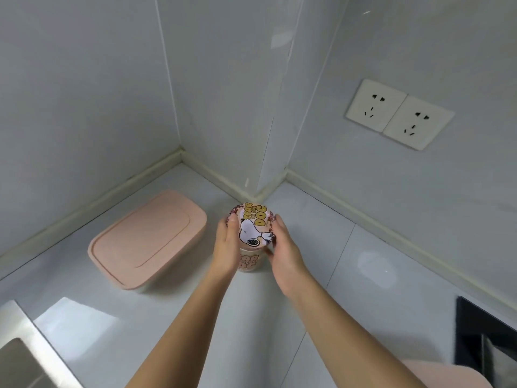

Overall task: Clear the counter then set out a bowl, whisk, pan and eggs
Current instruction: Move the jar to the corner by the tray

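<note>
**A:** What sits at the lower left of the frame?

**B:** The corner of a brushed steel sink [19,357], set into the glossy white counter [173,317]. Right of it, left of centre, a pale pink rectangular plastic box with a fitted lid [145,239] lies flat on the counter near the wall.

**A:** And the hands?

**B:** Mid-frame. The left hand [226,243] and the right hand [284,250] grip one thing between them, a cream cup with a printed cartoon-dog lid [254,228]. The left thumb lies on the lid's left edge, and the right fingers curl round its right edge.

**A:** Where exactly is the cup?

**B:** At centre, upright, in front of the wall corner. It is apart from the pink box, with the left hand between them. Its base is down at the counter, but I cannot tell whether it rests there or is just clear of it.

**A:** Further right?

**B:** At upper right, a pair of white wall sockets [398,114] sit side by side. At lower right is the edge of a black glass hob [486,340], well apart from the cup.
</note>
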`<control>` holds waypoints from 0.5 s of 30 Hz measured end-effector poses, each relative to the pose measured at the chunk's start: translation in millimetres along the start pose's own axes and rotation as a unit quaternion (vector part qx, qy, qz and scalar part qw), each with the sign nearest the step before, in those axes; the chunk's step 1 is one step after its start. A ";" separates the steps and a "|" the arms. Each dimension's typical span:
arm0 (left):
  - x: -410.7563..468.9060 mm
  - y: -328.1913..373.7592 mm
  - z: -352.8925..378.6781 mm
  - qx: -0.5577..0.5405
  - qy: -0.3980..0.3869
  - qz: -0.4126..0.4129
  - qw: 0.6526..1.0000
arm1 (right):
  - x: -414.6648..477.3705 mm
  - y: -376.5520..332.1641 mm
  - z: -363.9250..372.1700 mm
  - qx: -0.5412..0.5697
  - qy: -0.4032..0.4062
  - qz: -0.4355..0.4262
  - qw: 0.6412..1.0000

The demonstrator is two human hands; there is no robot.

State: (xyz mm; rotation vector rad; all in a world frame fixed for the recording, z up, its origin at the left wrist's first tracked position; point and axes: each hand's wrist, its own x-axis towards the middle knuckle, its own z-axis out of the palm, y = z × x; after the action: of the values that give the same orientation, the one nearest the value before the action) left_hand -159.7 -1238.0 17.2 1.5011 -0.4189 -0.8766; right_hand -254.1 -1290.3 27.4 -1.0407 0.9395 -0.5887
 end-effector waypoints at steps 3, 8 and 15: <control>-31.0 -7.0 2.7 0.003 -0.025 -0.005 1.000 | -28.8 13.4 -14.8 -0.009 0.009 0.013 1.000; -73.3 -22.5 -3.2 0.008 -0.081 -0.007 0.997 | -78.1 35.7 -28.9 -0.029 0.028 0.007 0.999; -79.4 -46.8 -38.6 0.095 -0.208 0.095 0.969 | -94.1 52.5 -56.8 -0.121 -0.048 -0.020 0.991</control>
State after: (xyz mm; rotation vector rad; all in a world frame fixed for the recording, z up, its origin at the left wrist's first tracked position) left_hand -193.7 -1147.9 -9.1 1.4175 -0.9626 -1.0192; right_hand -350.8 -1220.3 3.0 -1.2962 0.9218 -0.4605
